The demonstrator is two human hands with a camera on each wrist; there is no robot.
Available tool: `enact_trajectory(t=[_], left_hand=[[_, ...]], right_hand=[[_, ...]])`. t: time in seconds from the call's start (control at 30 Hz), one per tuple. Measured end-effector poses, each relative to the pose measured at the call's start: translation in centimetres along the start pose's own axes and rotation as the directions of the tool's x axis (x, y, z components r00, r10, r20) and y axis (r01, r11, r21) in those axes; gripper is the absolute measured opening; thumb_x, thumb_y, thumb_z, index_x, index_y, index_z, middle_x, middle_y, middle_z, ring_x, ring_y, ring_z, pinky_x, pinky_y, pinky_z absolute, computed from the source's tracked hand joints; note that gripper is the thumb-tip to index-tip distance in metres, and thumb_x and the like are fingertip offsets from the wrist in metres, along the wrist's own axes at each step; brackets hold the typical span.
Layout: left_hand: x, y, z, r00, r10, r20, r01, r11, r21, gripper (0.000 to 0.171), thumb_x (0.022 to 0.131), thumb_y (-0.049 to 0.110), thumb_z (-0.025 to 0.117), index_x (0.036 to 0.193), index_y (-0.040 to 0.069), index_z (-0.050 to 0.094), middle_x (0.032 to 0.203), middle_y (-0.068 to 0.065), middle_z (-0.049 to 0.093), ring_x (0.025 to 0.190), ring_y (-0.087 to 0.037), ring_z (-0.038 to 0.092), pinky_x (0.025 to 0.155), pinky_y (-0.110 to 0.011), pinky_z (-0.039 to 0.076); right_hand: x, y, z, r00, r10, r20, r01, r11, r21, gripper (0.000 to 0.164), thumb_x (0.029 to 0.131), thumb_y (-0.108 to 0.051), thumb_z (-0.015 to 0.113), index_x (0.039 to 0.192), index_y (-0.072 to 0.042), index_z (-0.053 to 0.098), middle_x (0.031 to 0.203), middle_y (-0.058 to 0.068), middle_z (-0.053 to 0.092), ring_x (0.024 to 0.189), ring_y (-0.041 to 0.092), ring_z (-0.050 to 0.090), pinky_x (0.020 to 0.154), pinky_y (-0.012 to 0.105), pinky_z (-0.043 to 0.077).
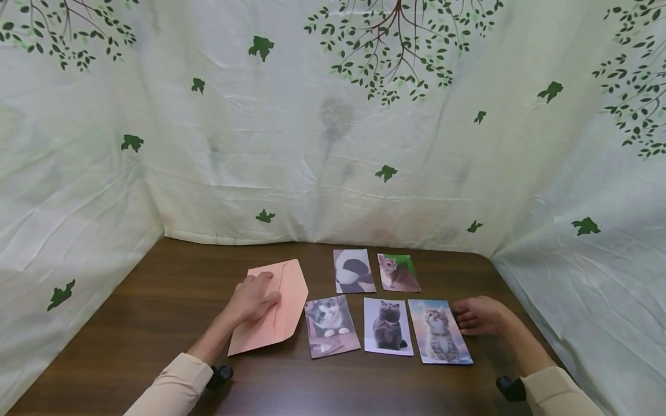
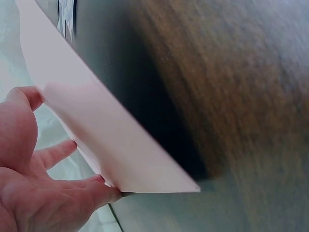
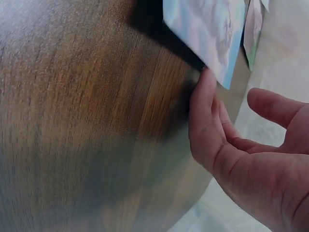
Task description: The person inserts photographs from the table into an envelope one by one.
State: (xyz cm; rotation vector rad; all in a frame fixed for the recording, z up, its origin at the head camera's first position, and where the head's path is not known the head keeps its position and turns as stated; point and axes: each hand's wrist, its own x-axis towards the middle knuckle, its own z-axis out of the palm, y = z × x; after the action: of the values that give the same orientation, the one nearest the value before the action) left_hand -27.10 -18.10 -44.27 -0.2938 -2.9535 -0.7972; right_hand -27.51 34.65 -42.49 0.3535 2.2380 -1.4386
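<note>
A pink envelope (image 1: 270, 320) lies on the left side of the table. Resting on its upper face is my left hand (image 1: 255, 297), thumb and fingers spread apart. The left wrist view has those fingertips against the envelope (image 2: 106, 130). On the right, my right hand (image 1: 481, 315) is beside a photo card of a striped kitten (image 1: 439, 332), fingers loosely bent. In the right wrist view a fingertip meets the lower edge of this card (image 3: 210, 34), or is just short of it; the thumb stays apart. Left of it lies a dark grey cat card (image 1: 389, 326).
A grey-and-white kitten card (image 1: 333, 326) is between the envelope and the grey cat card. Behind are a white-and-dark picture card (image 1: 354, 271) and a card of a cat on green (image 1: 398, 273). A leaf-print curtain (image 1: 291, 162) surrounds the brown wooden table (image 1: 130, 341).
</note>
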Motion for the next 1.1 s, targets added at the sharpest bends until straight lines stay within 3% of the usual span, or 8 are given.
enact_trajectory(t=[0.4,0.7,0.93,1.1], left_hand=[[0.0,0.14,-0.12,1.0,-0.005,0.005,0.005,1.0,0.001,0.055,0.092,0.022,0.059,0.139,-0.007,0.051,0.137,-0.026,0.059,0.127,-0.046,0.047,0.109,-0.064,0.032],[0.08,0.16,-0.14,0.999,-0.034,0.025,0.034,0.999,-0.003,0.057,0.092,0.023,0.058,0.141,-0.006,0.05,0.138,-0.025,0.058,0.128,-0.045,0.046,0.11,-0.063,0.032],[0.05,0.05,-0.09,1.0,-0.022,0.014,0.022,1.0,-0.003,0.057,0.092,0.022,0.059,0.14,-0.007,0.05,0.137,-0.026,0.058,0.128,-0.045,0.047,0.109,-0.064,0.033],[0.02,0.03,-0.08,1.0,-0.021,0.017,0.021,1.0,-0.004,0.056,0.092,0.022,0.059,0.14,-0.007,0.05,0.137,-0.027,0.058,0.128,-0.046,0.047,0.109,-0.064,0.033]], right_hand=[[-0.12,0.18,-0.25,0.999,0.001,0.034,-0.001,1.0,0.004,0.049,0.106,-0.021,0.045,0.133,0.019,0.041,0.101,0.017,0.068,0.082,0.019,0.065,0.076,0.031,0.059],[-0.25,0.12,-0.12,0.996,0.033,0.083,-0.037,0.998,0.053,0.056,0.106,-0.024,0.043,0.139,0.021,0.036,0.108,0.02,0.058,0.096,0.028,0.061,0.087,0.042,0.058],[-0.33,-0.3,0.09,0.991,0.057,0.117,-0.071,0.991,0.117,0.057,0.107,-0.024,0.042,0.141,0.021,0.031,0.103,0.015,0.055,0.093,0.025,0.057,0.09,0.044,0.057],[-0.31,-0.5,0.17,0.99,0.075,0.121,-0.089,0.989,0.119,0.058,0.107,-0.023,0.041,0.142,0.021,0.03,0.108,0.018,0.053,0.098,0.027,0.056,0.09,0.042,0.058]])
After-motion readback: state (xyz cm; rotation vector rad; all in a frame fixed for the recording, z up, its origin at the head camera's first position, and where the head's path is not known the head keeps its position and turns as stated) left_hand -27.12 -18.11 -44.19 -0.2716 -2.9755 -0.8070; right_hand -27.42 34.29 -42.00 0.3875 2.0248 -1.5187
